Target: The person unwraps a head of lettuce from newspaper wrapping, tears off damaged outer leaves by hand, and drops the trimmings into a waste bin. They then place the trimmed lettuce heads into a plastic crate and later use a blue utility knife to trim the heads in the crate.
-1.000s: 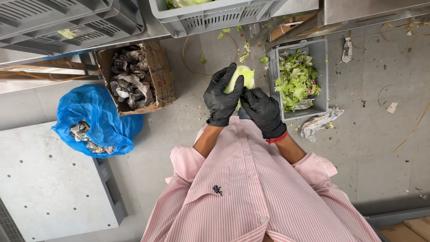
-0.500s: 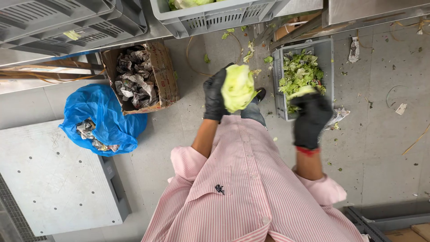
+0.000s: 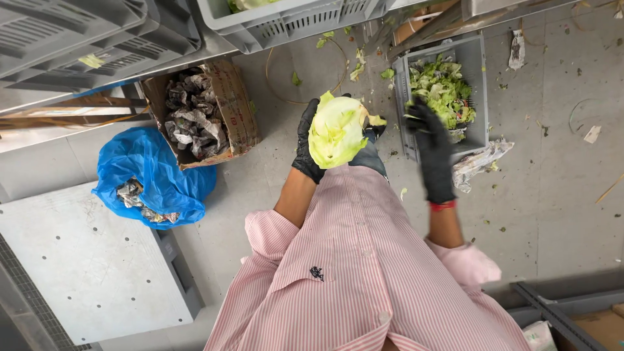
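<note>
My left hand (image 3: pixel 304 148), in a black glove, holds a pale green head of lettuce (image 3: pixel 336 130) out in front of my pink striped shirt. My right hand (image 3: pixel 430 144), also gloved in black, reaches out to the right with fingers apart. It hangs over the near edge of a small grey crate (image 3: pixel 480 84) on the floor that is partly filled with loose lettuce leaves (image 3: pixel 442 88). Nothing shows in that hand.
A cardboard box (image 3: pixel 237 104) of crumpled paper and a blue plastic bag (image 3: pixel 159 179) sit on the floor at left. A grey vented crate (image 3: pixel 292 23) and stacked grey crates (image 3: pixel 78 36) run along the top. Leaf scraps and paper (image 3: pixel 478 162) litter the concrete. A grey pallet (image 3: pixel 78 266) lies at lower left.
My right hand left the lettuce head and swung right and out over the small crate. My left hand kept the head and turned it so that its rounded side faces up.
</note>
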